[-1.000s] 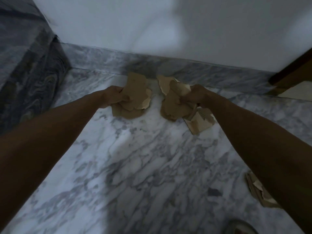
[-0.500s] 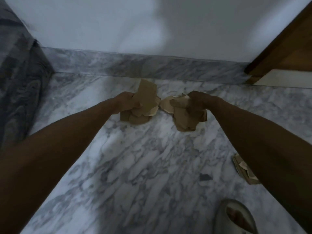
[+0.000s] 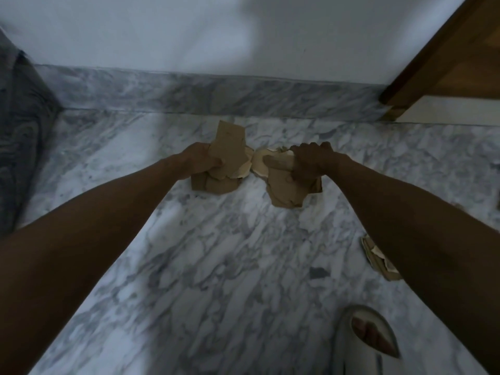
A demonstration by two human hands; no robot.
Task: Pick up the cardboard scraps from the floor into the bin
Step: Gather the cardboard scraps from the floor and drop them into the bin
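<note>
The left hand (image 3: 201,161) grips a wad of scraps (image 3: 227,163), and the right hand (image 3: 311,163) grips a second wad (image 3: 284,193), both held above the floor (image 3: 216,266) near its far edge. One more scrap (image 3: 378,259) lies on the floor beside the right forearm.

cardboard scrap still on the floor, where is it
In the head view it lies on the marble floor at lower right, partly hidden beside the right forearm, up from the slipper: leftover scrap.

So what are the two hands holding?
Left hand grips a bunch of cardboard scraps by its left edge; right hand clutches another bunch from the top.
</note>
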